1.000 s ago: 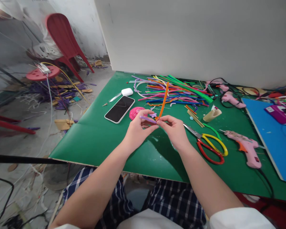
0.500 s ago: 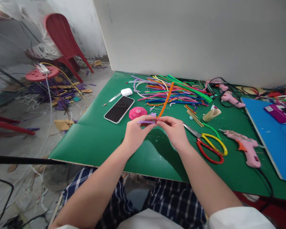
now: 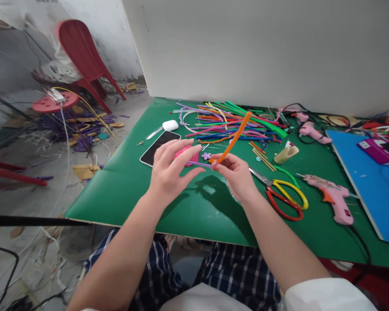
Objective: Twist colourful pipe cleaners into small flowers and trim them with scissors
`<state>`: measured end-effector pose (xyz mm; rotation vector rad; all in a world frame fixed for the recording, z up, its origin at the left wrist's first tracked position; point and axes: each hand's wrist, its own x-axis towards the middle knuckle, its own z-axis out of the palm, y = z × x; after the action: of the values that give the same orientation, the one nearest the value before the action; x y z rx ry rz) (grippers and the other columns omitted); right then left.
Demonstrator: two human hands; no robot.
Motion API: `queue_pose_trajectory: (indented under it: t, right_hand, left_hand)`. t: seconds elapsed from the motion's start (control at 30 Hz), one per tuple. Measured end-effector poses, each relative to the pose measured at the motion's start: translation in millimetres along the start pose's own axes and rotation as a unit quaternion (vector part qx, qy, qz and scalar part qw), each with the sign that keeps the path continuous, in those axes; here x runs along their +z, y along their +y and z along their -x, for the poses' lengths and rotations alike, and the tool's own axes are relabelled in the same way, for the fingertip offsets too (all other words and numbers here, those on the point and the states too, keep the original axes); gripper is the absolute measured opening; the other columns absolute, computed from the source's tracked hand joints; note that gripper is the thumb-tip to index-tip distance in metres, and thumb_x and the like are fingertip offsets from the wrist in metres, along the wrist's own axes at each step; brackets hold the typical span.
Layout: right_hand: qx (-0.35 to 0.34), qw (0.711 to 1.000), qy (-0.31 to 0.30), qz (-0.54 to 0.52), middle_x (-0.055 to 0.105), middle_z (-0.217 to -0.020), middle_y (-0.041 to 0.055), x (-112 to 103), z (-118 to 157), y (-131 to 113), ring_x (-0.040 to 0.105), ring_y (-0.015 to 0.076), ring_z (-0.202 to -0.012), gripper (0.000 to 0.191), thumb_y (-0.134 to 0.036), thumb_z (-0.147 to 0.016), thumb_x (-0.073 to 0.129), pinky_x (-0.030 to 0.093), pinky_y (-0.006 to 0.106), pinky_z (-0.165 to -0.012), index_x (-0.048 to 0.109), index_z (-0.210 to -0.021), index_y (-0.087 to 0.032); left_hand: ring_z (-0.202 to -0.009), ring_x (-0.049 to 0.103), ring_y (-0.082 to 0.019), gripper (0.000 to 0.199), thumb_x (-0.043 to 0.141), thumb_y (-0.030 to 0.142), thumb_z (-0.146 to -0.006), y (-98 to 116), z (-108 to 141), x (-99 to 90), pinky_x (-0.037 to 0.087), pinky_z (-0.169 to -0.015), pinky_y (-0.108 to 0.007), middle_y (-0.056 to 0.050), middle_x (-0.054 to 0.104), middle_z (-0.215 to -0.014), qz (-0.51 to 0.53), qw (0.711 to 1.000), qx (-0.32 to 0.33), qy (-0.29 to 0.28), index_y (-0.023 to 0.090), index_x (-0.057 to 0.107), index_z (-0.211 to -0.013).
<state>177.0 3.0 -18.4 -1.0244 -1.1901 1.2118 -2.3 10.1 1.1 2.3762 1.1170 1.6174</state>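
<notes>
My right hand (image 3: 236, 175) pinches an orange pipe cleaner (image 3: 236, 139) joined to a purple one (image 3: 199, 164). From the fingertips the orange length points up and away, while the purple length reaches left toward my other hand. My left hand (image 3: 171, 170) is open, its fingers spread around the purple end without gripping it. Partly behind those fingers lies a pink coiled disc (image 3: 191, 155). A small purple flower (image 3: 206, 156) sits on the green table just beyond my right fingertips. The exact join is too small to make out.
Scissors (image 3: 287, 198) with red and yellow handles and a pink glue gun (image 3: 333, 196) lie to the right. Farther back is a pile of coloured pipe cleaners (image 3: 233, 123). A phone (image 3: 152, 151), a white case (image 3: 170, 125) and a blue board (image 3: 363, 181) flank the work area.
My left hand has let go of the purple pipe cleaner and moved left, its fingers spreading. The orange pipe cleaner has tilted farther to the right in my right hand.
</notes>
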Motion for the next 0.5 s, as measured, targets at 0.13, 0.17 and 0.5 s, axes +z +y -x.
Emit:
queue_pose_trajectory:
  t: [0.13, 0.17, 0.5]
  right_hand:
    - [0.003, 1.0, -0.007, -0.015, 0.064, -0.073, -0.0021, 1, 0, 0, 0.059, 0.0114, -0.07, 0.024, -0.028, -0.065, 0.07, 0.048, 0.028, -0.072, 0.064, -0.088, -0.022]
    - [0.004, 1.0, -0.006, -0.017, 0.063, -0.073, -0.0023, 1, 0, 1, 0.058, 0.0112, -0.069, 0.025, -0.028, -0.064, 0.071, 0.048, 0.028, -0.071, 0.064, -0.087, -0.022]
    - [-0.009, 1.0, -0.011, -0.021, 0.062, -0.071, -0.0034, 4, 0, 3, 0.058, 0.0102, -0.068, 0.02, -0.024, -0.067, 0.069, 0.046, 0.026, -0.068, 0.06, -0.084, -0.022]
  left_hand:
    - [-0.098, 0.058, -0.022, 0.022, 0.068, 0.025, -0.072, 3, 0, 1.8, 0.039, -0.088, -0.039, 0.0, 0.069, -0.093, -0.124, 0.98, 0.15, -0.037, 0.028, 0.065, -0.093]
    - [-0.095, 0.059, -0.021, 0.018, 0.067, 0.023, -0.073, 3, 1, 5.0, 0.04, -0.086, -0.038, 0.001, 0.07, -0.089, -0.132, 0.975, 0.175, -0.032, 0.027, 0.065, -0.091]
    - [-0.089, 0.061, -0.019, 0.009, 0.066, 0.018, -0.074, 1, 7, 19.0, 0.042, -0.084, -0.038, 0.002, 0.07, -0.08, -0.106, 0.982, 0.15, -0.034, 0.022, 0.064, -0.082]
